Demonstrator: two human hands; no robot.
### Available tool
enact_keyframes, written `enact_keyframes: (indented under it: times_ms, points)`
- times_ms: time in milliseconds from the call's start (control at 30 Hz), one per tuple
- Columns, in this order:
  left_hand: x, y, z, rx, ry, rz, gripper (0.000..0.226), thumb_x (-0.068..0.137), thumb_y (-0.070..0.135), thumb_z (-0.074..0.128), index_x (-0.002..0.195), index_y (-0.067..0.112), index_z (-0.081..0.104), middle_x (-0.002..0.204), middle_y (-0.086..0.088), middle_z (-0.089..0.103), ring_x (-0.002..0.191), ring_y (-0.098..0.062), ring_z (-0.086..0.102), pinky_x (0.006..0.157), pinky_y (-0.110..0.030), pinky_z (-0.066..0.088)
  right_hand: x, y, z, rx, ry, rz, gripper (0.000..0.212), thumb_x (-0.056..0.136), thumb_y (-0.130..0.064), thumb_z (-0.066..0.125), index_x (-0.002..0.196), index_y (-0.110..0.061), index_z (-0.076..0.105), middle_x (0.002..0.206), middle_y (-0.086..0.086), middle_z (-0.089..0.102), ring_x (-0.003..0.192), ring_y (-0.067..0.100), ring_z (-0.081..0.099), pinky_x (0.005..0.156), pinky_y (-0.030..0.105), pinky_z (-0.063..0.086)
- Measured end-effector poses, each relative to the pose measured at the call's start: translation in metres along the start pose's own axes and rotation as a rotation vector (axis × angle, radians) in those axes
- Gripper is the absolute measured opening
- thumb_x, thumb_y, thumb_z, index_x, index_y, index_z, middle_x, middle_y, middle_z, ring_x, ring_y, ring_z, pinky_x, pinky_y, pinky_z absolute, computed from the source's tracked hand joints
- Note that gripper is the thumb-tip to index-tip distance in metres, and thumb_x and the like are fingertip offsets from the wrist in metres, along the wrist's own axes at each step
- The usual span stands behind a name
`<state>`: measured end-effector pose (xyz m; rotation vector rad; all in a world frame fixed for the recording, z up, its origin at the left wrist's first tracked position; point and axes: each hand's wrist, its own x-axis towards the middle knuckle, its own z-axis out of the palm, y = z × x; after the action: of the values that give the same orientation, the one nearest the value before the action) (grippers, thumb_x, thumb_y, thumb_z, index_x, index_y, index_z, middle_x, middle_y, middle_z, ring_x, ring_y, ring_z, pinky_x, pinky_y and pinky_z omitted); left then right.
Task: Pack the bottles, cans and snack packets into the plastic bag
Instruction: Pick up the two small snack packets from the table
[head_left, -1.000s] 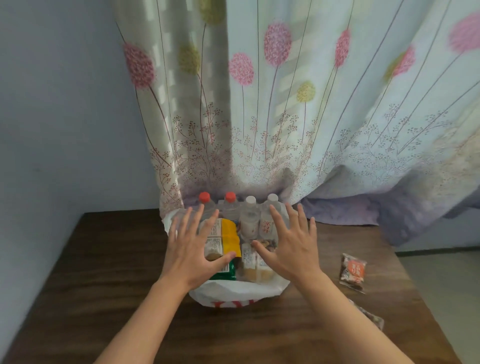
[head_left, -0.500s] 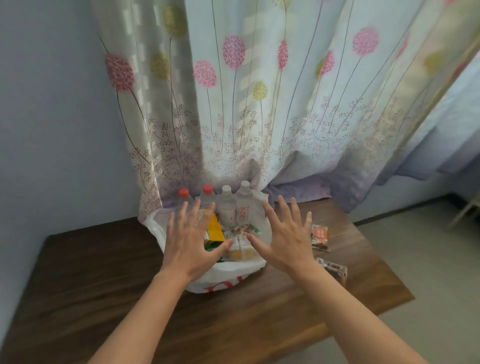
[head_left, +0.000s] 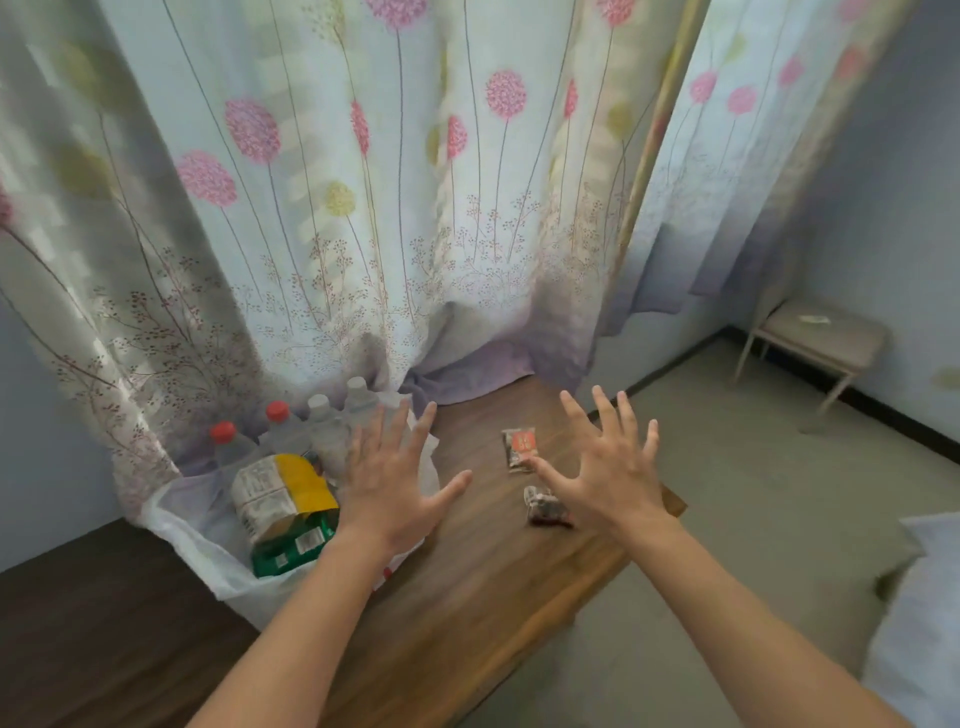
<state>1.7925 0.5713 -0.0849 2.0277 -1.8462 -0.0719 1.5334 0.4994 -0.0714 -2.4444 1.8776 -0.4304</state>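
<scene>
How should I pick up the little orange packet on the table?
The orange packet lies flat and alone on the table, so probably come straight down with the open right hand and pinch its two long side edges.

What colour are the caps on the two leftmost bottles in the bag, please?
Red: both leftmost bottles have red caps, seen in the head view; the other two caps look white.

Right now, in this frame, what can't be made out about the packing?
- Right side of the plastic bag: the left hand covers it in the head view.
- Dark snack packet: partly behind the right hand, print unreadable.
- Red snack packet: print too small.
- Bottles: lower parts hidden by the bag and the yellow pack.
- Cans: none identifiable.
</scene>
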Motion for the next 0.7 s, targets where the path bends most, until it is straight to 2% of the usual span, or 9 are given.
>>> enact_keyframes:
  times_ms: [233,500,700]
  points:
    - [0.029,0.047,0.026,0.0,-0.029,-0.013,0.096,0.082,0.091,0.027,0.163,0.044,0.005,0.173,0.004,-0.001,0.159,-0.02,-0.01,0.128,-0.047,-0.002,0.008,0.055,0.006,0.049,-0.009,0.025,0.101,0.075,-0.09,0.025,0.162,-0.041,0.014,0.171,0.007,0.013,0.159,0.032,0.003,0.12,0.068,0.01]
    - [0.054,0.102,0.077,0.025,-0.043,-0.09,0.099,0.079,0.09,0.022,0.163,0.04,0.01,0.173,0.002,0.006,0.159,-0.02,-0.004,0.128,-0.047,-0.001,0.034,0.119,0.021,0.065,-0.035,-0.054,0.099,0.077,-0.086,0.034,0.162,-0.039,0.017,0.17,0.01,0.019,0.158,0.033,0.008,0.121,0.067,0.015]
    - [0.082,0.107,0.104,0.017,-0.045,-0.194,0.096,0.081,0.087,0.026,0.164,0.038,0.014,0.173,-0.001,0.012,0.159,-0.022,0.004,0.128,-0.048,0.004,0.051,0.138,0.051,0.085,-0.043,-0.081,0.098,0.076,-0.082,0.042,0.161,-0.035,0.024,0.167,0.014,0.025,0.156,0.04,0.015,0.118,0.069,0.019]
